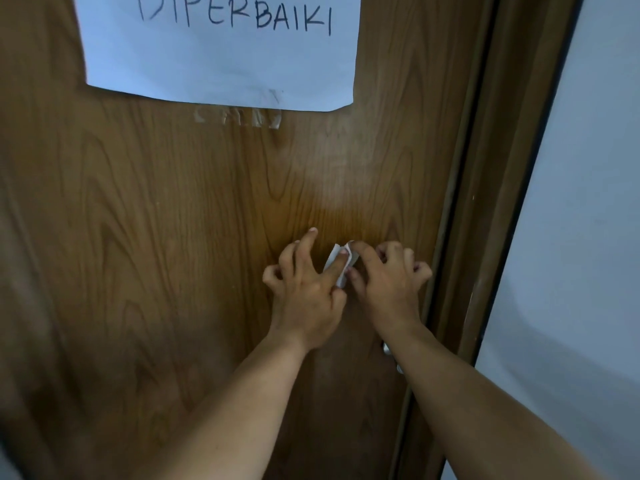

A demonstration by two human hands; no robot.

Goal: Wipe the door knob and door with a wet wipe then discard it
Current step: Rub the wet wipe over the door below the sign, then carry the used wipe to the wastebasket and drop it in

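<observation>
A brown wood-grain door point(173, 220) fills most of the view. A small folded white wet wipe point(341, 263) is held in front of it between both hands. My left hand point(308, 289) pinches the wipe's left side with thumb and forefinger, the other fingers spread. My right hand point(388, 278) pinches its right side, fingers curled. A darker damp patch shows on the door just above the hands. The metal door knob point(387, 348) is mostly hidden under my right forearm; only a silver sliver shows.
A white paper sign point(221, 57) with handwritten letters is taped to the upper door, with tape remnants point(239, 117) below it. The brown door frame point(491, 202) runs down the right, with a pale wall point(588, 220) beyond it.
</observation>
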